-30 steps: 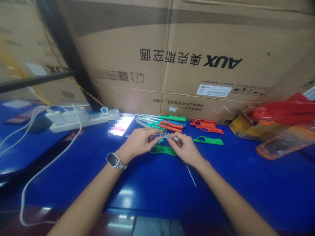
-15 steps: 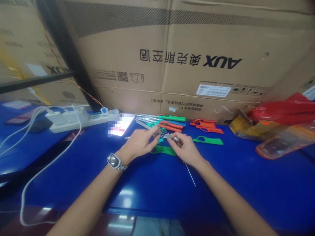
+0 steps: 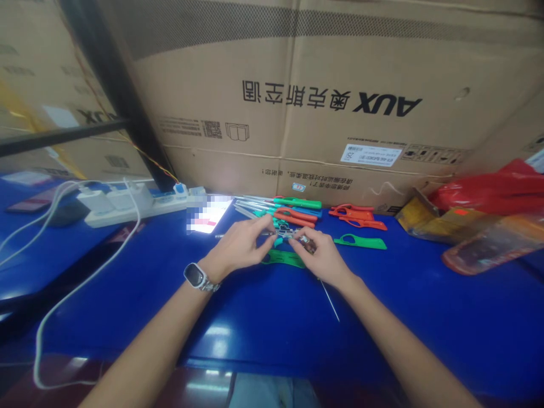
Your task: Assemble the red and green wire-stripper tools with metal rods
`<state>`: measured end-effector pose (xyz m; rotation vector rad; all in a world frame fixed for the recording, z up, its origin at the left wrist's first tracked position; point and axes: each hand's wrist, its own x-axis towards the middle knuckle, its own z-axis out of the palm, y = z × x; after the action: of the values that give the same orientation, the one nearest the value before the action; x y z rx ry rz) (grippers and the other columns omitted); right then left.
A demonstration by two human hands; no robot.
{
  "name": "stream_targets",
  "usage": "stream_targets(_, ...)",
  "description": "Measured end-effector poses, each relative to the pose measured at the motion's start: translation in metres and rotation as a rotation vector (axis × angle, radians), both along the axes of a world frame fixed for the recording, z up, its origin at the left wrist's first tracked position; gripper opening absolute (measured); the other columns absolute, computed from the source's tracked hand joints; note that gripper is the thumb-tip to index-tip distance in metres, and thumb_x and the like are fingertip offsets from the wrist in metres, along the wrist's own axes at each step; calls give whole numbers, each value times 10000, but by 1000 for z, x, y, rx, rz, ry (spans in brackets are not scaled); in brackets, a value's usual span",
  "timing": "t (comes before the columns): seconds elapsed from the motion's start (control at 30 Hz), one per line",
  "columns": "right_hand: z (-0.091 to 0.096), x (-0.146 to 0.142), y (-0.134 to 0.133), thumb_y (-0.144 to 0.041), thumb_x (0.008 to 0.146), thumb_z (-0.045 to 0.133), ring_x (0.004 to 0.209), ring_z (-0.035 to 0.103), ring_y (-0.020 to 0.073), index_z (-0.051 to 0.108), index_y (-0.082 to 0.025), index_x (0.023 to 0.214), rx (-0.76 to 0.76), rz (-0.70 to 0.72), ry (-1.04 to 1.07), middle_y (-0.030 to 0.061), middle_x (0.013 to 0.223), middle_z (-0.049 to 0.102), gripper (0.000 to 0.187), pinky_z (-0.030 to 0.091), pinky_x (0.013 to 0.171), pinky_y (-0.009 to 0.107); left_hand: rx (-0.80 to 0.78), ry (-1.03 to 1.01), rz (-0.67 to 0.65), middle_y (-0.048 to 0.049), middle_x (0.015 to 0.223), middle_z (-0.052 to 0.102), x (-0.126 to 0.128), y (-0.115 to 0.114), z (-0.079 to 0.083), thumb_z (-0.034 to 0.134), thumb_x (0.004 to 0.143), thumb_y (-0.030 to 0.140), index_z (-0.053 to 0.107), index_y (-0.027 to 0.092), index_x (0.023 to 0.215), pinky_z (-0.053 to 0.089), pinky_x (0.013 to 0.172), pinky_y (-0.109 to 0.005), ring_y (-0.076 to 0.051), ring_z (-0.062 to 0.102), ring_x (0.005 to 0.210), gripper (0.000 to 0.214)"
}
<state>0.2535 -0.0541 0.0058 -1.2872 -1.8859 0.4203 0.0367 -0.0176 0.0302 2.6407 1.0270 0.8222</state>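
My left hand (image 3: 244, 243), with a watch on its wrist, is closed in a pinch on a thin metal lighter tube (image 3: 220, 235) that sticks out to its left. Opposite it, my right hand (image 3: 321, 255) is closed, thumb and finger together at small lighter parts (image 3: 285, 232) between the hands; their exact form is too small to tell. A thin metal shaft (image 3: 329, 300) slants out below the right palm, its other end hidden. Under the fingers lies a green lighter handle shell (image 3: 287, 258). Just behind lie several long-nosed lighters, including a green one (image 3: 301, 203) and an orange one (image 3: 295, 216).
Orange handle shells (image 3: 357, 216) and another green shell (image 3: 361, 242) lie to the right. Beyond them are an opened small box (image 3: 412, 218), a red bag (image 3: 480, 190) and a clear container (image 3: 488, 249). A lit phone (image 3: 215, 212), power strip (image 3: 119, 214) and white cable (image 3: 89, 289) are left. A large carton (image 3: 318, 141) stands behind.
Both hands stay almost in place over the small parts. The tube at my left hand now lies a little flatter and shows more clearly; the view has shifted slightly.
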Motion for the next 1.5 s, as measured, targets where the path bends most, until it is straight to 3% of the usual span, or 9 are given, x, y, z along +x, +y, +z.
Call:
stream_targets(0.13, 0, 0, 0, -344, 905, 605, 556, 444, 114, 640, -188, 837, -3, -5, -7, -39, 616, 531, 173, 344, 593, 256, -8, 28, 29, 18, 709, 606, 0, 1, 0, 494, 947, 333, 518, 195, 937, 341, 550, -271, -134, 490, 526, 141)
stream_targets(0.3, -1, -1, 0, -345, 904, 599, 552, 449, 115, 642, -189, 852, -31, 10, -5, -36, 620, 526, 170, 350, 589, 261, -36, 87, 0, 19, 677, 583, -3, 5, 1, 488, 903, 259, 541, 202, 861, 336, 575, -267, -140, 499, 556, 88)
stream_targets(0.53, -3, 2, -1, -196, 835, 580, 628, 541, 129, 537, -205, 1016, -129, 166, 89, -23, 750, 566, 186, 428, 613, 254, -177, 176, 59, 18, 653, 597, -12, 7, 4, 551, 817, 234, 568, 211, 783, 277, 533, -258, -137, 480, 536, 45)
stream_targets(0.87, -5, 5, 1, -213, 868, 558, 643, 548, 132, 602, -205, 953, -150, 203, 9, 6, 817, 648, 96, 424, 616, 260, -347, 34, -45, 0, 698, 662, -22, 23, -10, 561, 841, 231, 607, 184, 774, 385, 571, -239, -135, 566, 610, 95)
stream_targets(1.03, -5, 3, 0, -226, 863, 600, 615, 534, 132, 613, -213, 1071, -163, 191, -45, -31, 723, 587, 209, 400, 634, 271, -509, -48, -117, -10, 695, 681, -23, 23, -8, 564, 868, 258, 623, 168, 786, 449, 595, -235, -137, 610, 626, 135)
stream_targets(1.33, -8, -6, 3, -339, 887, 686, 675, 510, 140, 671, -200, 844, -104, 157, -226, -29, 696, 603, 147, 299, 795, 329, -585, -47, -115, -18, 659, 686, -21, 23, -8, 570, 851, 254, 636, 154, 764, 458, 591, -237, -136, 614, 600, 148)
stream_targets(1.5, -8, -6, 5, -326, 878, 703, 686, 527, 142, 669, -196, 843, -112, 188, -289, -27, 705, 607, 138, 274, 833, 344, -556, 27, -94, -20, 710, 705, -21, 26, -14, 549, 849, 260, 663, 163, 792, 457, 601, -255, -155, 627, 640, 160)
